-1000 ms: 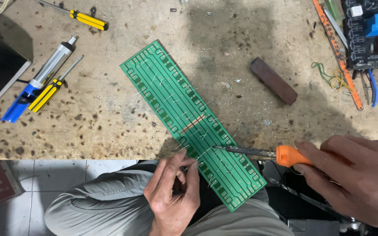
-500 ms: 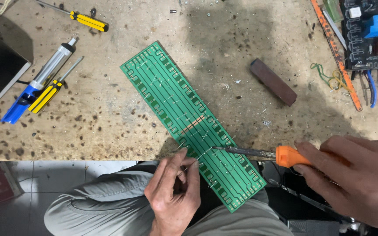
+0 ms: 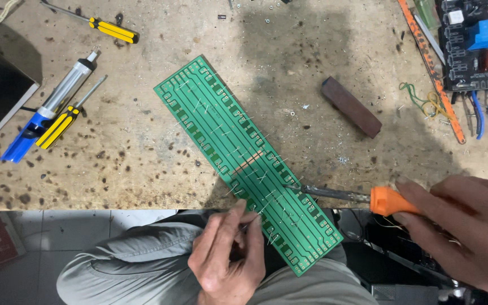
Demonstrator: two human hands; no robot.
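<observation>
An electronics repair workshop: scorched workbench [image 3: 142, 158], screwdrivers [image 3: 114, 29], green circuit board [image 3: 244, 158], soldering iron [image 3: 357, 197].

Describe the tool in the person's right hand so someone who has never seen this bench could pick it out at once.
Start at the long green circuit board lying slantwise on the stained workbench. At its lower right part, a dark metal tip touches the board: that is the soldering iron, held in the right hand. Its orange handle sets it apart from the yellow-and-black screwdrivers at the left.
</observation>
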